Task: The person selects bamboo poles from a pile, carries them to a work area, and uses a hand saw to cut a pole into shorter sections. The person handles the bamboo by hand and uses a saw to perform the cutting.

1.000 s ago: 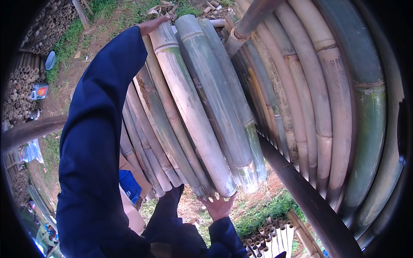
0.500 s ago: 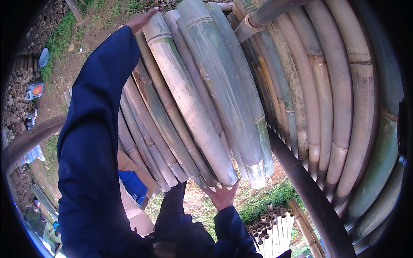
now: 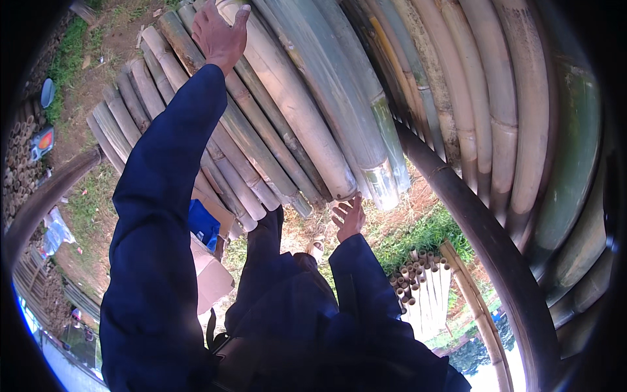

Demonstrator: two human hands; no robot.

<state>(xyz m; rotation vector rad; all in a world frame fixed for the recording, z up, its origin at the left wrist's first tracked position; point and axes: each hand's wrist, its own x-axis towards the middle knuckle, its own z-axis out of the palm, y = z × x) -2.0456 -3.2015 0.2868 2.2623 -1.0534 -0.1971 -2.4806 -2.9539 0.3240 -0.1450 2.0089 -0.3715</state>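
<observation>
left hand [image 3: 219, 32] higher up bamboo poles [image 3: 307, 124], right hand [image 3: 349, 219] spread

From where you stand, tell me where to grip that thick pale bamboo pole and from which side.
Grip the thick pale bamboo pole at two places: cup its cut lower end, where the right hand sits, from underneath, and steady the shaft higher up from the left, as the left hand does. It is long, round and leaning, so one grip would probably let it swing.

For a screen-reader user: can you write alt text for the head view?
A person in dark blue sleeves handles a bundle of bamboo poles, left hand on top, right hand at the cut ends. More bamboo lies alongside.
</observation>
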